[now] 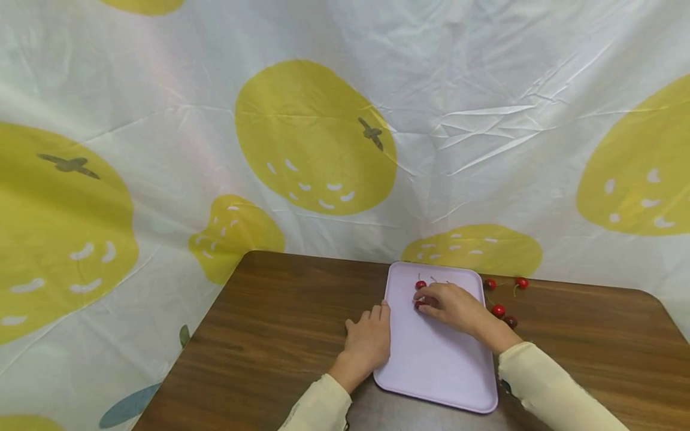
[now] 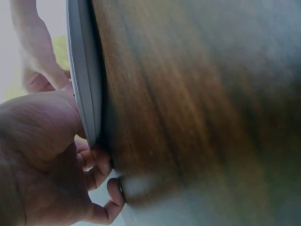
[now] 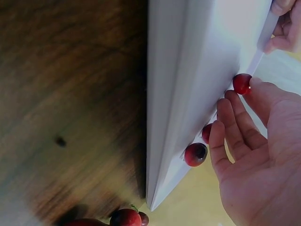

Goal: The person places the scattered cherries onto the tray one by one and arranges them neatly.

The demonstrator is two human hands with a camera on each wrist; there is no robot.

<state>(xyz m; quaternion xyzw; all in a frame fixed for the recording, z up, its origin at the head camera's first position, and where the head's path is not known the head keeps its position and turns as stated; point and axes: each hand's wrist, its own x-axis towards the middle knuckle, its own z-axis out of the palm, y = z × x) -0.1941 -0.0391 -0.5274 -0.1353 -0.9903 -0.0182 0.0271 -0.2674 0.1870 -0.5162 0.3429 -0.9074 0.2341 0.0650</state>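
Where fingers (image 3: 231,123) pinch, one cherry (image 3: 241,83) lies.

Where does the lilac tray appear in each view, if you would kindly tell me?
Head: the lilac tray lies on the table, low, right of centre.
Left wrist: lilac tray edge-on, upper left.
Right wrist: lilac tray across the middle, reaching the top edge.
Shared landmark: the right hand.

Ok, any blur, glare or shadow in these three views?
Head: fairly even light, with shiny creases on the white-and-yellow fruit-print fabric backdrop; left wrist: the brown wood-grain tabletop blurs toward the right; right wrist: that tabletop is mostly dim and blurred, while the pale lilac rectangular tray looks washed out near the top.
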